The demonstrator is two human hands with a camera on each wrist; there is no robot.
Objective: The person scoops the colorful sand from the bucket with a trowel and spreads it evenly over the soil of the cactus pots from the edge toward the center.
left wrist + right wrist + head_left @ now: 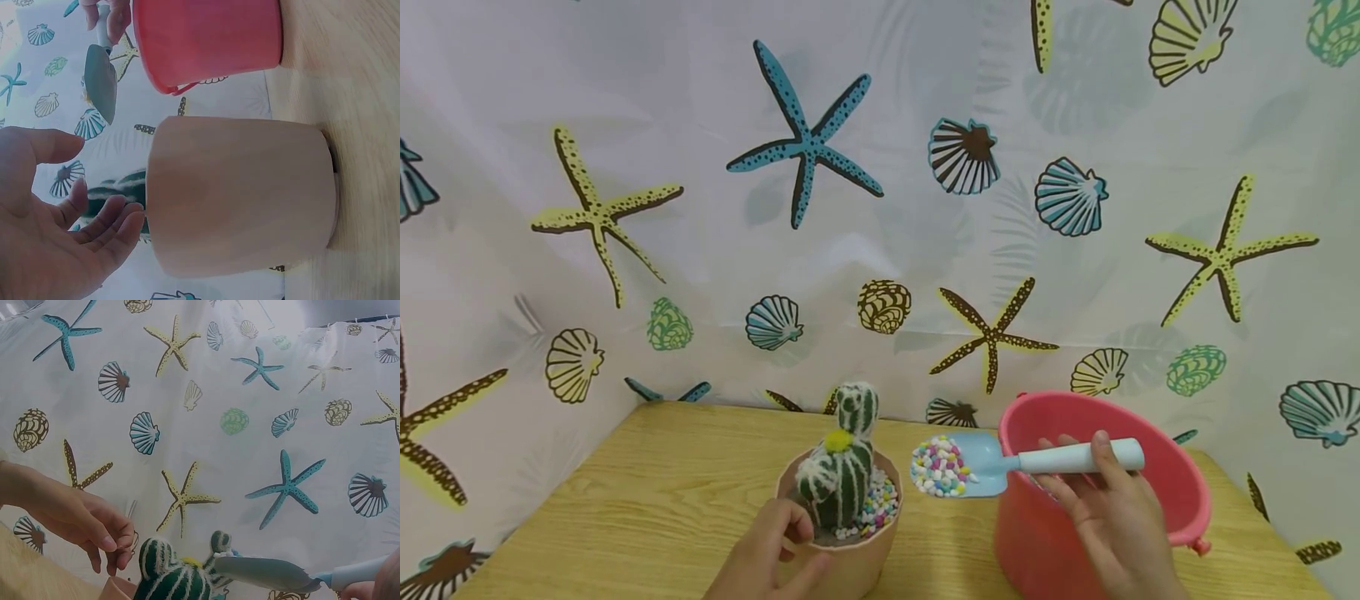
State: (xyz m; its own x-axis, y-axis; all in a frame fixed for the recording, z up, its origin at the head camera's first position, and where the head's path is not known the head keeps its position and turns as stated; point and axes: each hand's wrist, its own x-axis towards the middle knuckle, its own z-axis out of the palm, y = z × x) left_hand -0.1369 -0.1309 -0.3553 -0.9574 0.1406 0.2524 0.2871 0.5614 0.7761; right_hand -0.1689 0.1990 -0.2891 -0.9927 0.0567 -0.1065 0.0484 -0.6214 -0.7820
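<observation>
In the head view my right hand (1116,512) grips the pale handle of a light blue toy shovel (988,462), its scoop carrying small multicoloured pebbles (942,467). The shovel is held level in front of the pink bucket (1037,533), and its scoop points left. To its left stands a beige pot (857,571) with a fuzzy green cactus (842,492) bearing a yellow flower. Similar pebbles (880,504) cover the right part of the grey surface around the cactus. Loosely bent and holding nothing, my left hand (771,550) is by the pot's near left rim.
A wooden table (655,500) carries the pot and bucket. Behind and beside it hangs a white curtain (910,242) printed with starfish and shells. The bucket's rim rises just behind the shovel handle and right hand.
</observation>
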